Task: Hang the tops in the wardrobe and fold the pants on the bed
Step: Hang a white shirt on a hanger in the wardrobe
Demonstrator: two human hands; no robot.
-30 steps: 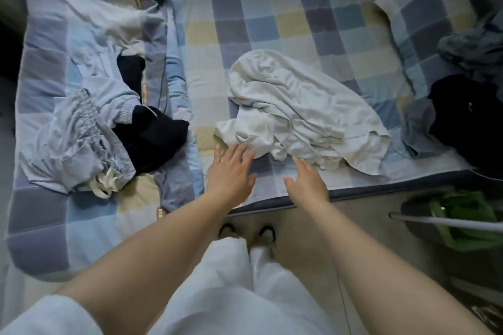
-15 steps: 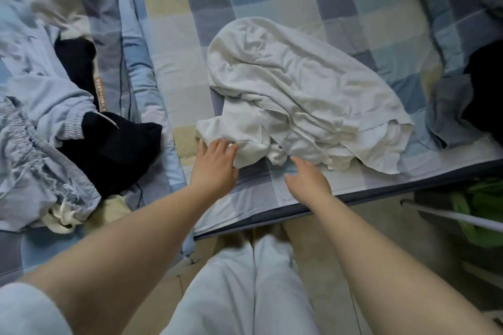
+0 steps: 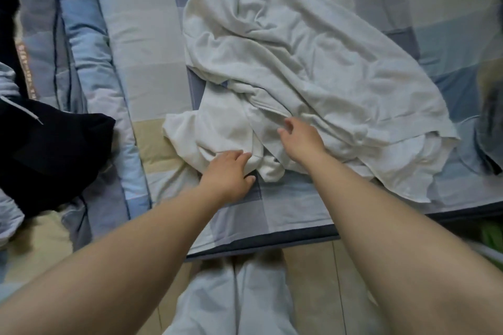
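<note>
A crumpled white garment (image 3: pixel 313 62) with a zipper lies in a heap on the checked bed sheet (image 3: pixel 147 43). My left hand (image 3: pixel 228 174) rests on the heap's near left edge, with its fingers laid over a fold of the cloth. My right hand (image 3: pixel 299 139) hovers over the middle of the heap just below the zipper, fingers loosely curled and apart, holding nothing that I can see. A black garment (image 3: pixel 54 149) with a white drawstring lies at the left on a rumpled blue checked quilt (image 3: pixel 87 68).
The bed's dark front edge (image 3: pixel 272 245) runs across below my arms, with tiled floor (image 3: pixel 313 294) and my pale trouser legs beneath. Dark clothing (image 3: pixel 492 122) shows at the right border. Something green (image 3: pixel 494 236) sits by the floor at the right.
The view has closed in on the white garment. My right hand moved from the sheet up onto the heap near the zipper. My left hand stays at its near edge.
</note>
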